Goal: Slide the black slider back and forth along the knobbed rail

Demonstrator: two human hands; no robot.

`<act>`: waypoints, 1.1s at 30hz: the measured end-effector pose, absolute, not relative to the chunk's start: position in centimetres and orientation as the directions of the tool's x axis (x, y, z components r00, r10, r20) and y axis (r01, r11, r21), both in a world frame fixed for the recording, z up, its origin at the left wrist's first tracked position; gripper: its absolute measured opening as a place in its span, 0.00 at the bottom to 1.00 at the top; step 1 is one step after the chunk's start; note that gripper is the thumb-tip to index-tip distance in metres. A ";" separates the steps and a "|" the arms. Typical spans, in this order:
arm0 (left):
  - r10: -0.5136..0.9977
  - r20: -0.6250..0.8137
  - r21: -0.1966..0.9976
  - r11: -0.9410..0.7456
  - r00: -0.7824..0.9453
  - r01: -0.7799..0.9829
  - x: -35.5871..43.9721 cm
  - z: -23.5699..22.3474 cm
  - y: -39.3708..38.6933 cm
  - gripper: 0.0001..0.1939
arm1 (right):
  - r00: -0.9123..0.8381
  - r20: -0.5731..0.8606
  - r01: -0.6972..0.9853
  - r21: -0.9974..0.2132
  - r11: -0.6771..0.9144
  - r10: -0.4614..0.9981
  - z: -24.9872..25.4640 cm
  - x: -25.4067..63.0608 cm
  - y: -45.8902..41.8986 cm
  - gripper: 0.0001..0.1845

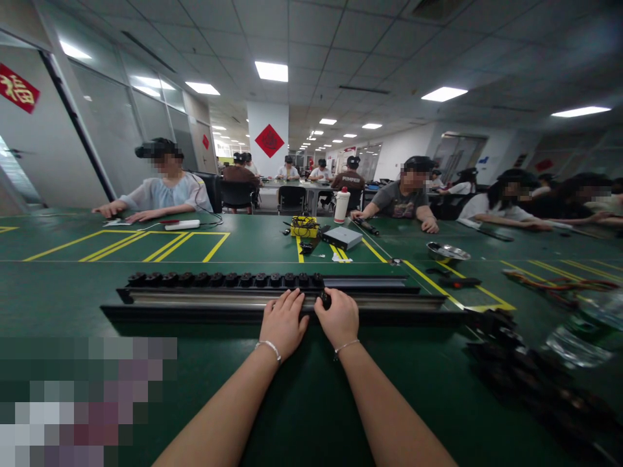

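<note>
A long black rail with a metal channel lies across the green table in front of me. A row of small black parts sits along its far left side. My left hand rests on the rail's near edge with its fingers stretched forward. My right hand is beside it, fingers curled on a small black part at the rail. Both wrists wear thin bracelets.
A pile of black parts lies at my right, near a clear plastic bag. Farther off are a metal bowl, a screwdriver, a grey box, a yellow item and a white bottle. Other people sit around the tables.
</note>
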State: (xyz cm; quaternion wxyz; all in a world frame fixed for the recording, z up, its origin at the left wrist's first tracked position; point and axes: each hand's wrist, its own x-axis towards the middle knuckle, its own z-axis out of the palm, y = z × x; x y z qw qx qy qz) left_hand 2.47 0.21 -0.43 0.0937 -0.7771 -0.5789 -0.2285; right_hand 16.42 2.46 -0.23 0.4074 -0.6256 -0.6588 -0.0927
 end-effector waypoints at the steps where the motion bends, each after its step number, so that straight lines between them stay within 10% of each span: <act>1: 0.858 0.462 0.119 -0.310 0.224 0.943 2.5 -0.4 0.2 0.24 | 0.112 0.653 0.898 -0.389 0.205 0.749 -0.2 16.4 2.4 0.14; 33: 0.849 0.485 0.128 -0.309 0.213 0.942 2.6 0.1 0.0 0.15 | 0.221 0.606 0.868 -0.479 0.129 0.764 0.2 16.1 1.9 0.13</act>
